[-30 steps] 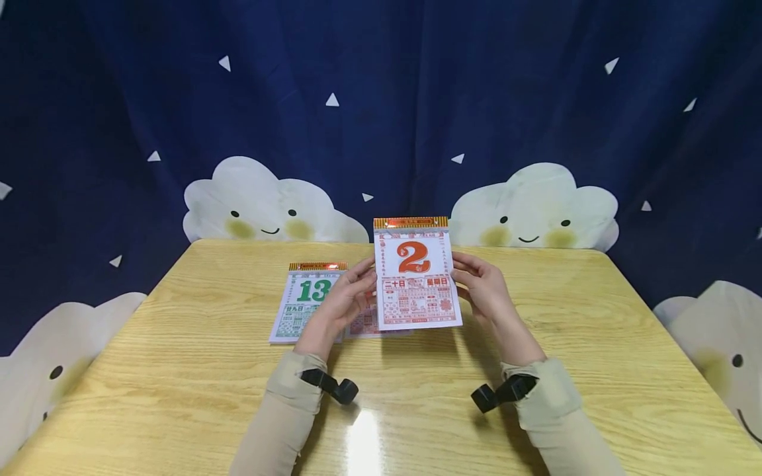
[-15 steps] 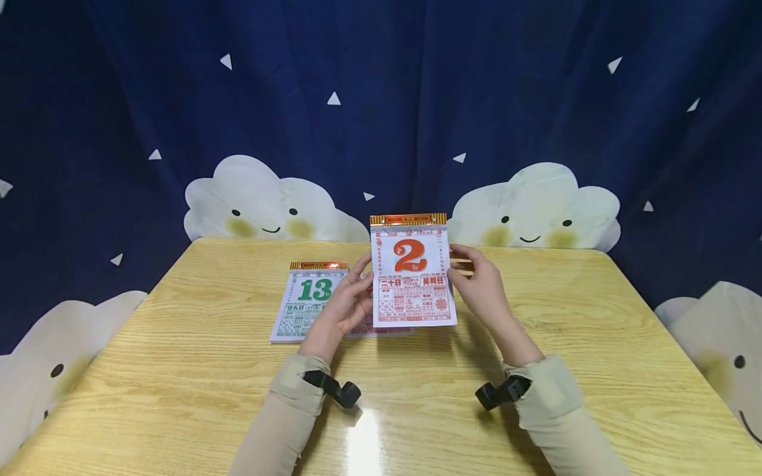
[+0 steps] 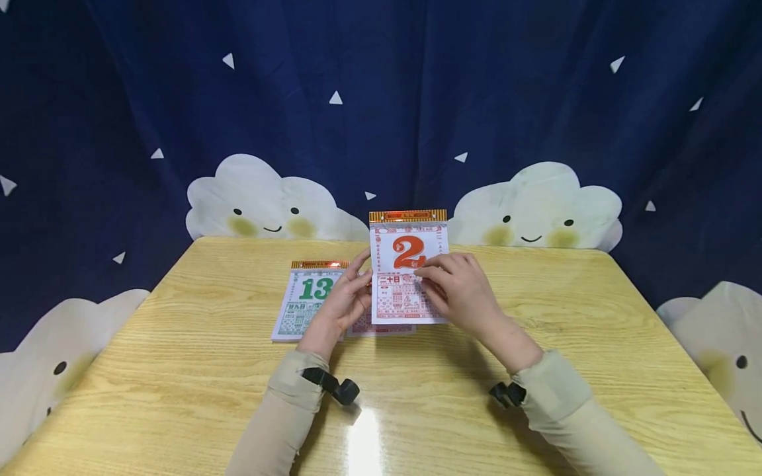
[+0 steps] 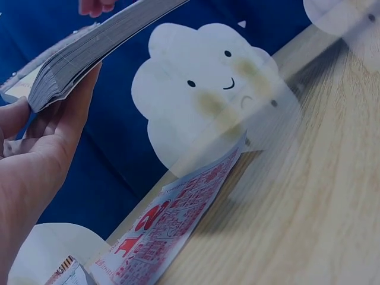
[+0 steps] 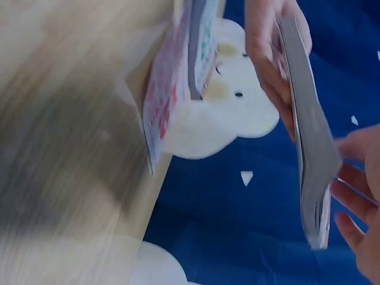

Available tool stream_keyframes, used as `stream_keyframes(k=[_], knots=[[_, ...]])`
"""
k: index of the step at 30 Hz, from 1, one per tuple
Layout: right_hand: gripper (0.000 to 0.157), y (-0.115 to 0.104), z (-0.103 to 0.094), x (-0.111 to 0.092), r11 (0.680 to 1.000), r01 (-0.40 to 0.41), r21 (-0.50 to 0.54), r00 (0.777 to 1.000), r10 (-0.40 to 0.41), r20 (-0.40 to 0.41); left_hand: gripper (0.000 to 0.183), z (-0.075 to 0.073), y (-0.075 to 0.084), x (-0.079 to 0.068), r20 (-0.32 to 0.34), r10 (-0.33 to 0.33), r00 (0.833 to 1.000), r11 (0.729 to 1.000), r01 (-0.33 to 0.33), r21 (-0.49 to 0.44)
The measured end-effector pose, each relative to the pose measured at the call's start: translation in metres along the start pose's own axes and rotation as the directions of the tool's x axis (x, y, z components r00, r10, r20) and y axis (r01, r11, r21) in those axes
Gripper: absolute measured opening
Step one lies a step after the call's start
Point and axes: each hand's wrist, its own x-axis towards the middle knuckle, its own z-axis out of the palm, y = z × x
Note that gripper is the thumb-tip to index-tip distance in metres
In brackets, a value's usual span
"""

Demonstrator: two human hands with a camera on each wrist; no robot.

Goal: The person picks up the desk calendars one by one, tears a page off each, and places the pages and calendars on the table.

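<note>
My left hand (image 3: pixel 344 301) grips the left edge of a thick tear-off calendar (image 3: pixel 393 294), raised above the table with its face toward me. A large red 2 is printed on its top page, under a striped orange and gold header. In the left wrist view the calendar's page block (image 4: pixel 74 62) rests on the fingers, with the thumb at its edge. My right hand (image 3: pixel 467 291) is in front of the page, its bent fingertips at the printed face just below the 2. From the right wrist view, those fingers (image 5: pixel 356 199) are beside the page face, holding nothing.
A second calendar (image 3: pixel 300 301) with a green 13 lies on the wooden table (image 3: pixel 196 370), left of my hands. Next to it, partly hidden under the raised calendar, is a red-printed sheet (image 4: pixel 172 222). Behind the table hangs a dark blue curtain (image 3: pixel 417 99) with clouds.
My right hand has left the calendar's right edge and moved left over its front, fingertips now at the page. The left hand keeps its hold, and the calendar has risen slightly.
</note>
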Motion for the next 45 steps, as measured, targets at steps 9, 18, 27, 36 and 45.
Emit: stream_keyframes(k=[9, 18, 27, 36, 45], knots=[[0.036, -0.017, 0.011, -0.006, 0.988, 0.152, 0.035, 0.968, -0.156, 0.195, 0.042, 0.001, 0.000, 0.000, 0.003, 0.000, 1.000, 0.999, 0.000, 0.047], [0.017, -0.021, 0.014, -0.007, 0.980, 0.192, 0.051, 0.960, -0.198, 0.197, 0.042, 0.001, 0.001, -0.001, 0.000, 0.002, 1.000, 0.998, -0.002, 0.067], [0.006, -0.026, 0.010, -0.005, 0.988, 0.069, 0.140, 0.978, -0.094, 0.185, 0.043, 0.000, -0.001, -0.001, 0.005, 0.012, 1.000, 0.997, -0.012, 0.073], [0.007, -0.023, 0.007, -0.003, 0.968, -0.053, 0.247, 0.987, 0.012, 0.162, 0.043, 0.000, -0.003, -0.002, -0.017, 0.006, 1.000, 0.997, -0.005, 0.071], [0.012, -0.022, -0.003, 0.003, 0.923, -0.149, 0.356, 0.984, 0.104, 0.142, 0.042, 0.002, -0.001, -0.002, -0.073, 0.015, 0.997, 0.990, -0.004, 0.141]])
